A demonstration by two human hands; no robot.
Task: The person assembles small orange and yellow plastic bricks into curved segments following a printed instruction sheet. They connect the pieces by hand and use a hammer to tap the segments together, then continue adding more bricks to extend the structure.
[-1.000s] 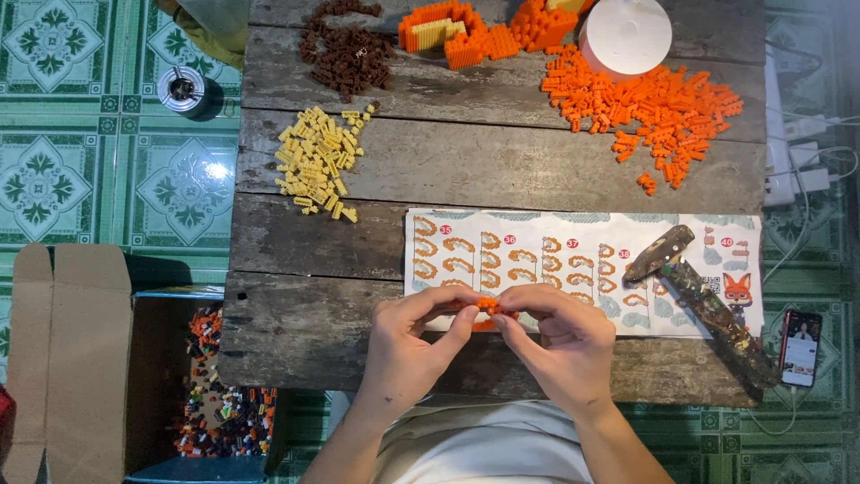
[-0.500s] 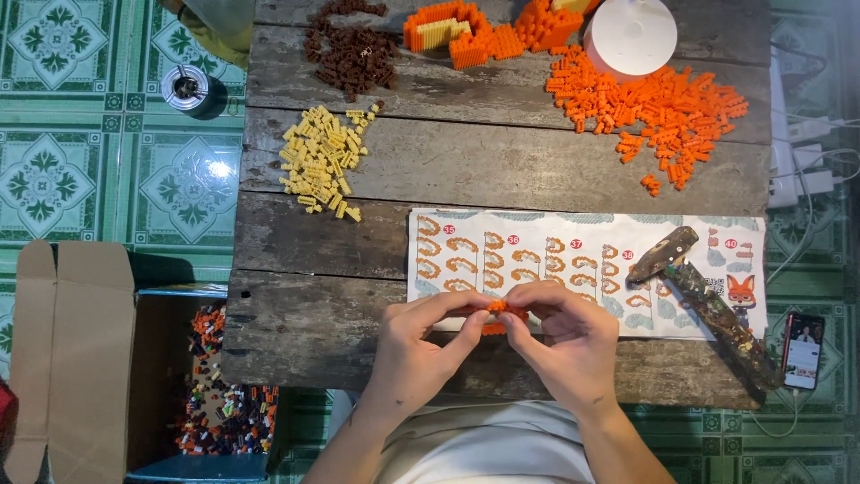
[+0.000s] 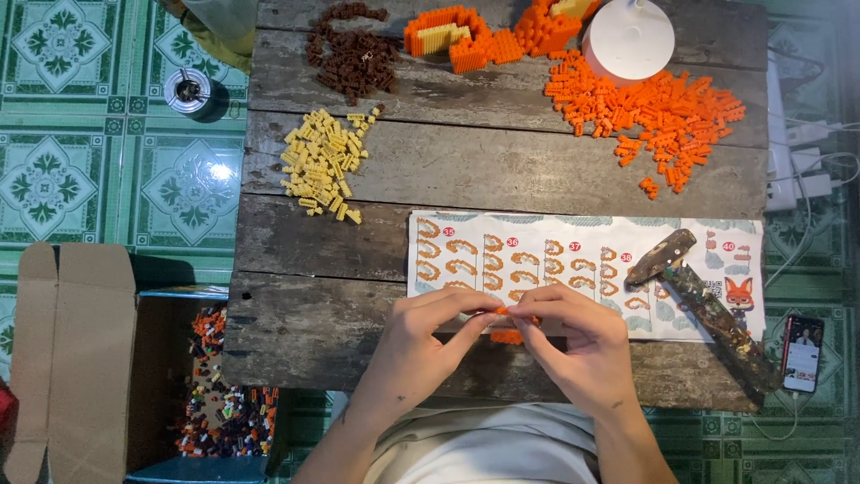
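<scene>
My left hand [image 3: 425, 345] and my right hand [image 3: 578, 345] meet at the near edge of the wooden table [image 3: 358, 296]. Both pinch a small orange brick assembly [image 3: 503, 311] between thumb and fingertips. A second small orange piece [image 3: 507, 337] lies on the table just below it. The hands hover over the lower edge of a printed instruction sheet [image 3: 555, 260] that shows orange building steps.
Loose bricks lie in heaps: orange [image 3: 663, 112], yellow [image 3: 322, 161], brown [image 3: 354, 54]. A part-built orange model [image 3: 466, 36] and a white round lamp base [image 3: 629, 40] stand at the far edge. A rusty hammer [image 3: 703, 300] lies on the sheet. A phone [image 3: 803, 352] and a cardboard box [image 3: 215, 394] of mixed bricks flank the table.
Both hands stay together at the same spot; the fingers have shifted slightly around the small orange assembly.
</scene>
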